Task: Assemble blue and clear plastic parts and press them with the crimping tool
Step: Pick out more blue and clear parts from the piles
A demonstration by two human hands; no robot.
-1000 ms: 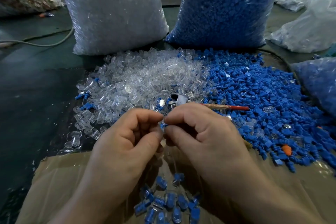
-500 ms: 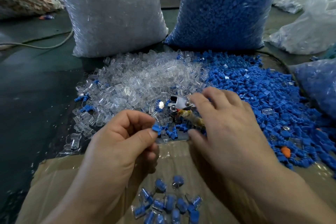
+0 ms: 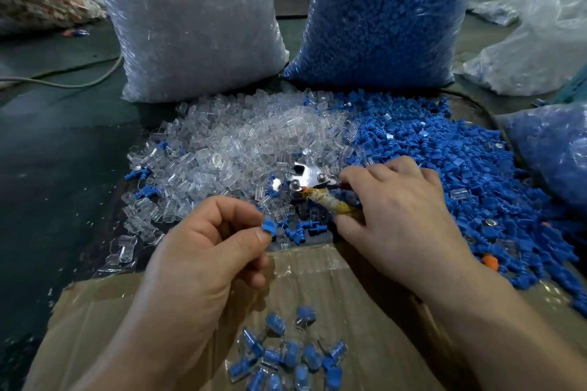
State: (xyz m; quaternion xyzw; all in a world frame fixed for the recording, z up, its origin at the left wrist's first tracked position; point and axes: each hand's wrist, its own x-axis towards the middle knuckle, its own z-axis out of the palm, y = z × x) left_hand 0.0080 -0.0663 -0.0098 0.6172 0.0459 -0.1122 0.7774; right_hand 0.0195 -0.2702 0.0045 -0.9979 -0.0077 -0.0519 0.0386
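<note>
Pinching a blue part (image 3: pixel 268 227) with the left grip (image 3: pixel 216 251), thumb against forefinger, above the cardboard (image 3: pixel 317 276) edge. Clasping the wrapped handles of the crimping tool (image 3: pixel 306 179) with the right grip (image 3: pixel 403 209), among the clear parts (image 3: pixel 241 143); half a second ago only reaching, fingers spread.

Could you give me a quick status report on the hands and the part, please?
Left hand pinches blue part. Right hand grips crimping tool by its wrapped handle. Loose clear parts crowd the tool head.
</note>
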